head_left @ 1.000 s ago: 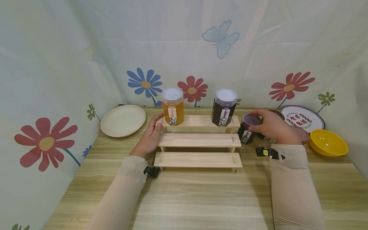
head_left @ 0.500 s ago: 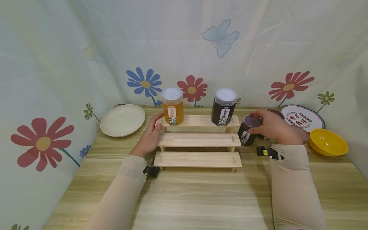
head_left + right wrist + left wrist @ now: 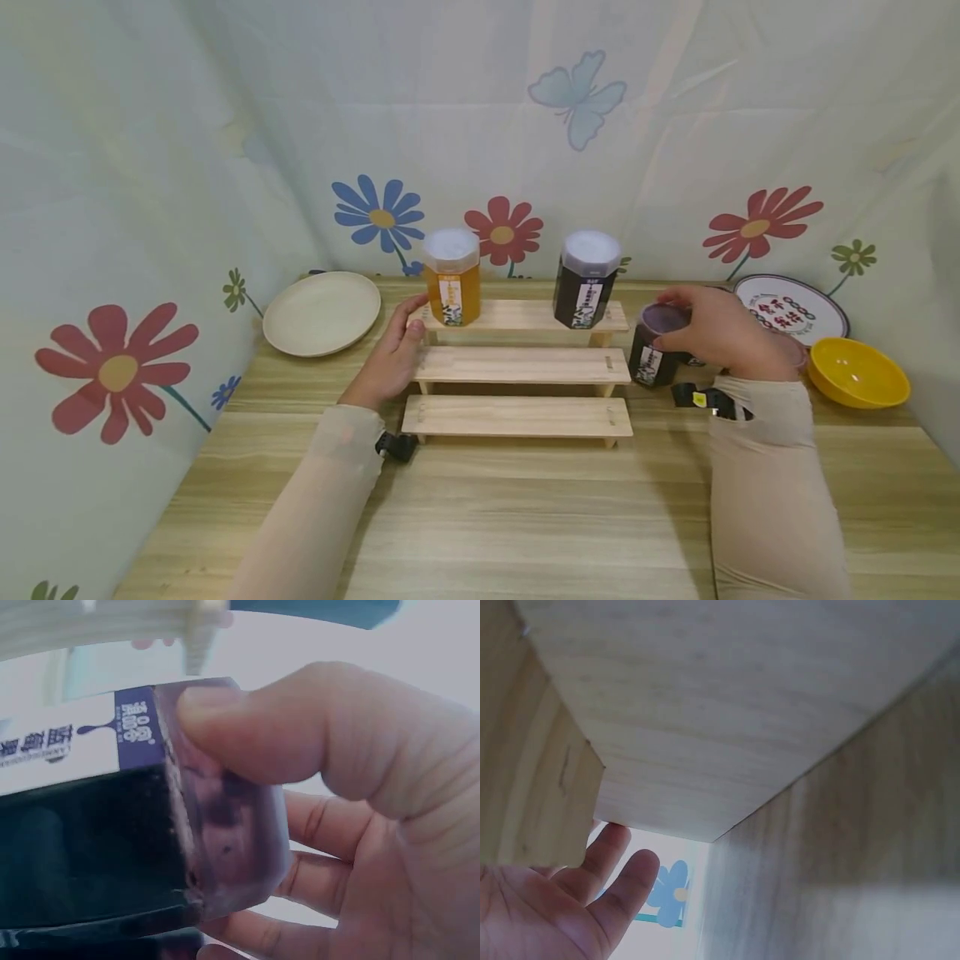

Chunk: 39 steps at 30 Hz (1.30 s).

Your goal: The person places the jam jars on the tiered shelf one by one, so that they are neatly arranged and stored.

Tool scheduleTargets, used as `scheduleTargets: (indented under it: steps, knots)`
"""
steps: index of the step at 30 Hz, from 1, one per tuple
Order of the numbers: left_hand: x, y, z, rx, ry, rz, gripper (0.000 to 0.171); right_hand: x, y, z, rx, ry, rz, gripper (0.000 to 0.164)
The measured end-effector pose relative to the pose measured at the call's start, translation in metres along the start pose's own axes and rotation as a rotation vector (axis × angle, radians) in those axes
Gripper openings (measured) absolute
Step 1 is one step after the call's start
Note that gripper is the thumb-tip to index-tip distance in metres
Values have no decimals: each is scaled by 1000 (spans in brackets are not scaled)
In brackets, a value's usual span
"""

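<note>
A three-tier wooden stand (image 3: 517, 365) stands mid-table. My left hand (image 3: 388, 358) holds its left side by the top tier; in the left wrist view, fingers (image 3: 630, 881) reach past a wooden end piece. On the top tier stand an orange jar (image 3: 453, 292) at left and a dark jar (image 3: 583, 292) at right, both white-lidded. Just right of the stand, my right hand (image 3: 727, 333) grips a dark jam jar (image 3: 647, 358) by its purplish lid. In the right wrist view, the thumb presses the lid near the white-and-purple label (image 3: 135, 731); whether the jar touches the table cannot be told.
A cream plate (image 3: 322, 315) lies at the back left. At the back right is a white patterned plate (image 3: 795, 308), with a yellow bowl (image 3: 858, 372) in front. A reddish-brown round thing (image 3: 791, 350) and another dark item (image 3: 692, 360) are partly hidden by the right hand.
My right hand and the gripped jam jar have shifted slightly right and toward me, opening a small gap from the stand. The left hand and the jars on the top tier stay put.
</note>
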<state>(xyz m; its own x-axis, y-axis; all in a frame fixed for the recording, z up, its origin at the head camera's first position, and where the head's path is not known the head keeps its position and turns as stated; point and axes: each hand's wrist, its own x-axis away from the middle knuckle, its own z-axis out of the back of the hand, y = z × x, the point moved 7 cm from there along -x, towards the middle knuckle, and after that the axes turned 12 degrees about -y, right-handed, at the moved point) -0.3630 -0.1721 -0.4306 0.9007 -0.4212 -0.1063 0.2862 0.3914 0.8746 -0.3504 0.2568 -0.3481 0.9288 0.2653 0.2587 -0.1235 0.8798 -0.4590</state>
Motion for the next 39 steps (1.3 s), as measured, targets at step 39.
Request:
scheduleTargets:
  steps: [39]
  knots:
    - [0,-1,0,-6,12,-19,51,58,-75,6,-47,12,315,65]
